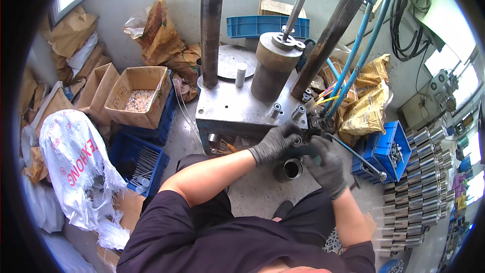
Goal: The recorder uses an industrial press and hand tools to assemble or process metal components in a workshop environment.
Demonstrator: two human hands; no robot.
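Both my hands wear dark grey gloves and meet just in front of a press's steel table [230,114]. My left hand [277,144] is closed on a small round metal part [297,142] with a ringed end, at its fingertips. Close by on the right, my right hand [326,167] has its thumb and bent fingers apart, with nothing visible between them. Below the hands stands an open metal cylinder [292,170]. Small ringed metal parts [299,111] stand on the table's front right corner. Further back are a thick steel cylinder [275,71] with a rod upright in it and a pale short pin [241,75].
Steel columns [212,30] and blue hoses [364,45] rise around the table. Cardboard boxes [146,114] and a blue crate of rods [164,164] stand left. On the right are a lever with a ball end [382,176], a blue bin [386,146] and stacked shiny cylinders [419,187].
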